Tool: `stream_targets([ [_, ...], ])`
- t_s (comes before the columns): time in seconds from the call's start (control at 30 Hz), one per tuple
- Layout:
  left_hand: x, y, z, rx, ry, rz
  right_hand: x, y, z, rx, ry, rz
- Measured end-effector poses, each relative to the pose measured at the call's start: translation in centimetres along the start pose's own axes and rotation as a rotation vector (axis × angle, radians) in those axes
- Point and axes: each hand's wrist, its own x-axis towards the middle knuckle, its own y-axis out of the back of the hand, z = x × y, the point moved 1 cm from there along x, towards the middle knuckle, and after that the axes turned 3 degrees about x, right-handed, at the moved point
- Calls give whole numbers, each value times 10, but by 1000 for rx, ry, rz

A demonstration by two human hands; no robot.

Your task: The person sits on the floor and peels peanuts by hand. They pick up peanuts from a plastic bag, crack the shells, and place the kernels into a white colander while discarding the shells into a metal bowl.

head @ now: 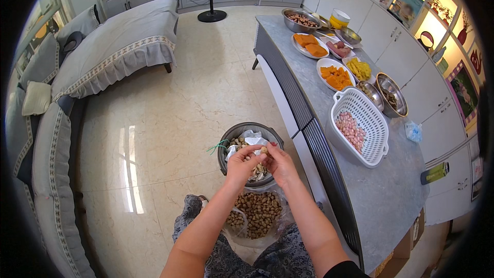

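Over a dark round bin (pixel 222 161), my left hand (pixel 244 164) and my right hand (pixel 280 164) meet at the fingertips. Between them they pinch a small tan peanut in its shell (pixel 264 150). Empty shells (pixel 257 173) and crumpled white paper or plastic (pixel 252 139) lie in the bin under the hands. Nearer to me, between my knees, a clear plastic bag holds many unshelled peanuts (pixel 262 212). On the table to the right, a white plastic colander basket (pixel 376 139) contains pink shelled peanuts (pixel 350 129).
The grey table (pixel 386 185) runs along my right side. It bears plates of orange pieces (pixel 335 77), a plate of yellow pieces (pixel 358 68), metal bowls (pixel 401 100) and a green container (pixel 435 173). A covered sofa (pixel 52 162) stands left, a fan (pixel 211 16) beyond.
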Motion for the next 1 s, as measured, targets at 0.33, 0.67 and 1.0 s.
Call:
stream_targets([
  [0.33, 0, -3, -3, 24, -74, 1, -2, -6, 6, -99, 89, -59],
  [0.67, 1, 3, -10, 121, -132, 6, -12, -20, 11, -481, 379, -246],
  [1.0, -5, -2, -8, -164, -80, -49, -14, -19, 11, -228, 129, -184],
])
